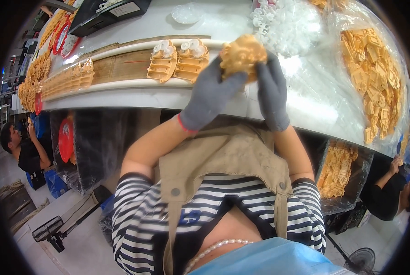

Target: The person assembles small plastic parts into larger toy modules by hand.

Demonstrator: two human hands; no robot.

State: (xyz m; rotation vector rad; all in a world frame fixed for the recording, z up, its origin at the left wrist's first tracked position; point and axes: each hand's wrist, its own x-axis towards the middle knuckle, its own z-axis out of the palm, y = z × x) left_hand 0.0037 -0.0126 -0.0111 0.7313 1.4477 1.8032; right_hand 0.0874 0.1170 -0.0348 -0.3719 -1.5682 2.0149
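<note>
An orange molded plastic part (pixel 244 51), knobbly and a little blurred, is held up over the table's front edge between both hands. My left hand (pixel 211 95), in a grey glove, grips its left side with the thumb across the front. On the opposite side, the gloved fingers of my right hand (pixel 273 94) close on the part. Just left of my hands, two orange ribbed parts (pixel 191 64) with white round pieces on top lie side by side in a long track with white rails (pixel 136 84). The back of the held part is hidden.
Orange parts fill a clear plastic bag (pixel 374 78) at right. White small pieces (pixel 282 23) lie in plastic beyond my hands. More orange parts (pixel 72 80) line the track's left end. A black bin (pixel 106 16) stands far left. Other people (pixel 26 142) work at both sides.
</note>
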